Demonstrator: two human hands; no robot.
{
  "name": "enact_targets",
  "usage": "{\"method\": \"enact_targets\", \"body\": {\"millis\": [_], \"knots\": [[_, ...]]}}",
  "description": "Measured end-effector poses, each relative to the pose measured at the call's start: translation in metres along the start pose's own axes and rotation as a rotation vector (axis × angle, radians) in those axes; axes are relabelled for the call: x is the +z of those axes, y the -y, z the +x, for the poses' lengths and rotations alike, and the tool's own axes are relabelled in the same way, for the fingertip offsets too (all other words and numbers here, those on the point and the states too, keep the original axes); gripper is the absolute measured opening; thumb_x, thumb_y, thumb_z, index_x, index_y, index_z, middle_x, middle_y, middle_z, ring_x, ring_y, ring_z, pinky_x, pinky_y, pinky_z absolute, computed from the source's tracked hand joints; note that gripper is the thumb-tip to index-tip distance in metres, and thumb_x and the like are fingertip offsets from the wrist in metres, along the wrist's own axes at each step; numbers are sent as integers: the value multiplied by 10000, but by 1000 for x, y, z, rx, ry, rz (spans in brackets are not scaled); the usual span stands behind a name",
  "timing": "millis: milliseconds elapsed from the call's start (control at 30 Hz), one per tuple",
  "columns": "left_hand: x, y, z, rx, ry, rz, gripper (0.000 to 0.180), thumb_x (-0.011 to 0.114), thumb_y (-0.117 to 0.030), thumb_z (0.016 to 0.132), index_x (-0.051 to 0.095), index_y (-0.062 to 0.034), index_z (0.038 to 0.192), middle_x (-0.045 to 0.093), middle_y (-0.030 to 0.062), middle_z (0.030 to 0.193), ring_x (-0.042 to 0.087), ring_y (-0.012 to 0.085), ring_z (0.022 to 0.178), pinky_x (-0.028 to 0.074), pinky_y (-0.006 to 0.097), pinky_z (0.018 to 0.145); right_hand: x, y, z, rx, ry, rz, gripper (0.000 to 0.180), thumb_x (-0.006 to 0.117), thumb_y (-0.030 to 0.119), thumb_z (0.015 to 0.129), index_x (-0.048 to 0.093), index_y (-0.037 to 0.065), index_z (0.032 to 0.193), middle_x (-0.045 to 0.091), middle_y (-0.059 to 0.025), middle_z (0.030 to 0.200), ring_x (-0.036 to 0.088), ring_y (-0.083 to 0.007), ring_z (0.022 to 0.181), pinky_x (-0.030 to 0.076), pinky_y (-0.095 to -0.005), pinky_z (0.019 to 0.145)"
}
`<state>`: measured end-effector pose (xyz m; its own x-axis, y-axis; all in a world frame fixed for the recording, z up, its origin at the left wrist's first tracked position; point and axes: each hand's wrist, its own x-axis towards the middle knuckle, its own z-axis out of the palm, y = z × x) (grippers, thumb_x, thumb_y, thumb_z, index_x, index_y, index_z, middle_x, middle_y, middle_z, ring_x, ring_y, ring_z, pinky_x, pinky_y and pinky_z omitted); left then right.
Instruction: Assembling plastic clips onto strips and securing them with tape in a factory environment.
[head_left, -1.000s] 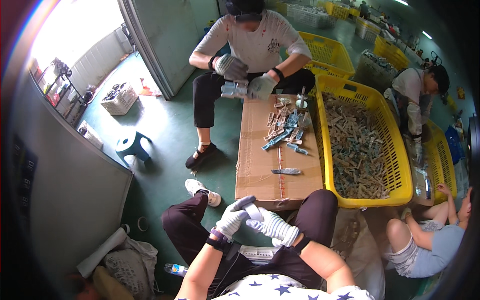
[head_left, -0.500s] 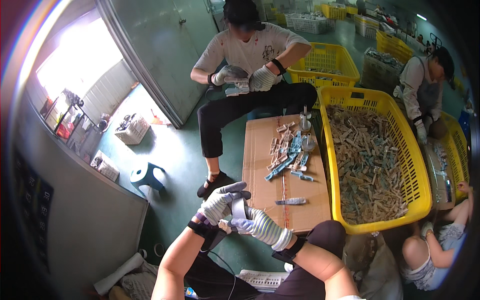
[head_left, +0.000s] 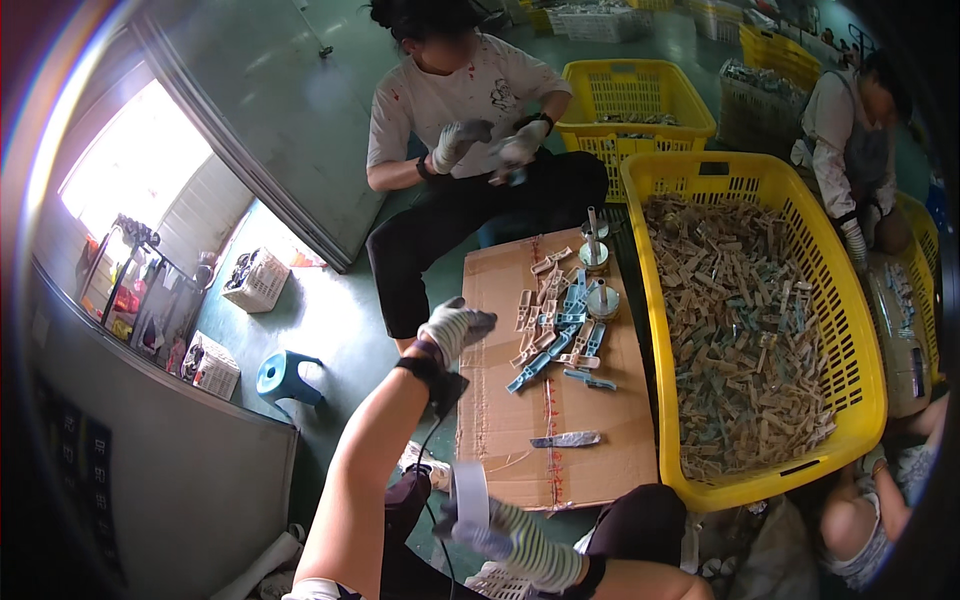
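Left gloved hand (head_left: 455, 327): lifting away toward the brown cardboard sheet (head_left: 555, 440).
Right gloved hand (head_left: 490, 535): now holding the white tape roll (head_left: 468, 494) alone, lower down.

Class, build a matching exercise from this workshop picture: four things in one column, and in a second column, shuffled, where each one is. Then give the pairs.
Things
1. roll of tape
2. small knife
3. blue stool
4. left hand

Places
A. lying on the cardboard sheet, near its close edge
B. standing on the green floor, left of the cardboard
C. held in the right hand
D. raised above the cardboard's left edge, holding nothing

Pairs: 1-C, 2-A, 3-B, 4-D
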<state>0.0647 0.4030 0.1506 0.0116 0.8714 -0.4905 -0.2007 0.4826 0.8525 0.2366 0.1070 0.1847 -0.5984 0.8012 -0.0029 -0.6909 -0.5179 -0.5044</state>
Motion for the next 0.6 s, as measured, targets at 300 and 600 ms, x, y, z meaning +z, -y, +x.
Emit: {"method": "enact_targets", "body": {"millis": [300, 600], "knots": [[-24, -17, 33, -47, -101, 106, 266, 642, -141, 849, 601, -7, 1075, 640, 169, 1099, 605, 329, 1059, 500, 458, 901, -10, 11, 10, -16, -109, 38, 391, 594, 17, 881, 497, 29, 1259, 599, -85, 1158, 588, -177, 1088, 453, -302, 960], [-34, -14, 48, -139, -124, 242, 882, 785, -240, 738, 255, -98, 1428, 343, 136, 1445, 315, 281, 1349, 283, 448, 1095, -14, 6, 13, -1, -94, -87, 467, 617, 86, 874, 451, 32, 1308, 597, -80, 1169, 578, -166, 1096, 447, -277, 939]]}}
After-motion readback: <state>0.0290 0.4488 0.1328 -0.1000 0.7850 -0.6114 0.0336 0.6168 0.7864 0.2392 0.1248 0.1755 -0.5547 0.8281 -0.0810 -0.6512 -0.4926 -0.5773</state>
